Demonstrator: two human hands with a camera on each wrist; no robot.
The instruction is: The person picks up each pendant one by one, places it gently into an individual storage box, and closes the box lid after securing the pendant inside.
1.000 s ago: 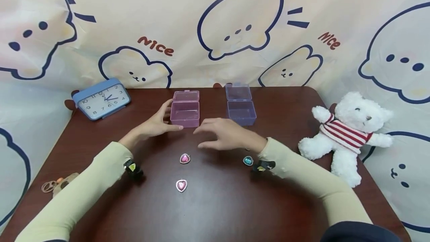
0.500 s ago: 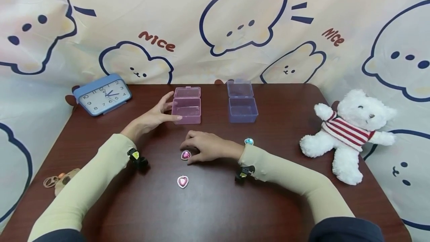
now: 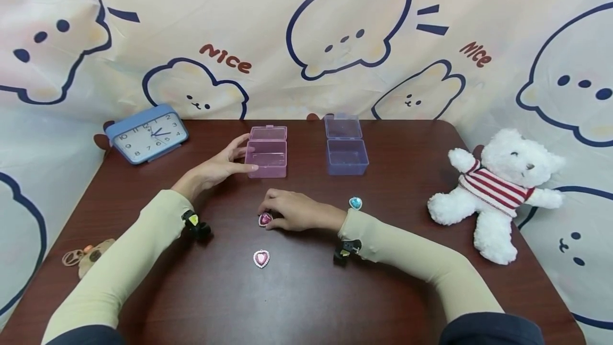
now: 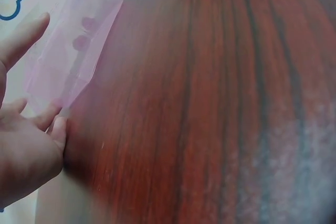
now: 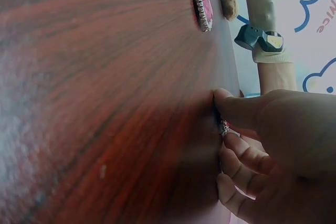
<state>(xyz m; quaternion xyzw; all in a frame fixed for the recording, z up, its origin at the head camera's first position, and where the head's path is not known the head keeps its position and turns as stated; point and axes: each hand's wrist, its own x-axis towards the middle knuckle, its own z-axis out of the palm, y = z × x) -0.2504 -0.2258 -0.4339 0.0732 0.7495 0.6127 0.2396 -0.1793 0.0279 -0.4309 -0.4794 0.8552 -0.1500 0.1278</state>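
Note:
My right hand is over the table, thumb and forefinger pinching a pink heart-shaped gem with a beaded silver edge. In the right wrist view the fingers hide most of that gem. A second pink heart gem lies nearer the front. My left hand rests against the left side of a clear pink plastic box, fingers spread and thumb along its front. The box's lid is tipped back. Behind my right wrist lies a blue gem with a silver edge.
A clear blue-purple box with its lid back stands right of the pink one. A blue clock sits back left, a white teddy bear at the right edge. A small plush keychain lies by my left sleeve.
My right hand has moved left and toward the front, from beside the pink box down to the nearer heart gem, and its fingers have closed on it. The left hand has stayed at the box.

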